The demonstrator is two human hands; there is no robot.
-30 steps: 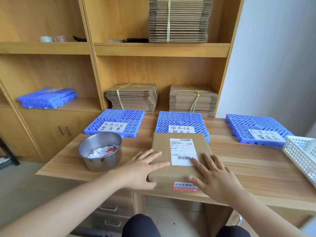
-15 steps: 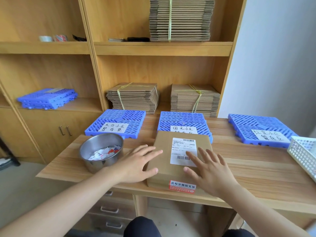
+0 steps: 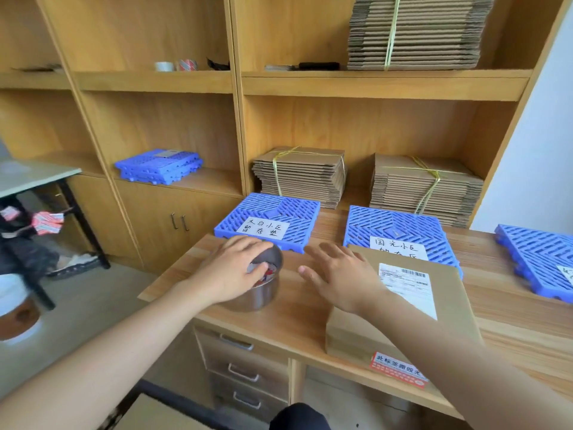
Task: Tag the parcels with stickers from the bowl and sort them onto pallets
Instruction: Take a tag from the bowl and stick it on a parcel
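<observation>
Both hands have left the parcel (image 3: 449,308), where they lay flat half a second ago, and have gone toward the bowl (image 3: 263,294). The left hand (image 3: 234,270) is now on top of the bowl, fingers bent down over its rim among the stickers (image 3: 269,272). Whether it pinches one cannot be told. The right hand (image 3: 339,274) hovers just right of the bowl, fingers spread and holding nothing, with its forearm crossing over the parcel.

The parcel lies flat on the bench (image 3: 294,324), right of the bowl and nearer the front edge. It carries a white shipping label (image 3: 409,288) with a barcode at its far end; the small print is too fine to read. A red sticker (image 3: 398,369) on its near edge begins "此标签撕毁无".

Just behind the bowl sits a blue pallet (image 3: 297,212) with a handwritten note that seems to read "太白小区 暂存垫". Right of the bowl and further back, a second blue pallet (image 3: 400,223) has a note whose top line reads "国光小区". The parcel's far edge hides part of the line below. A third blue pallet (image 3: 533,252) lies far right of the bowl, its note cut off by the frame.
</observation>
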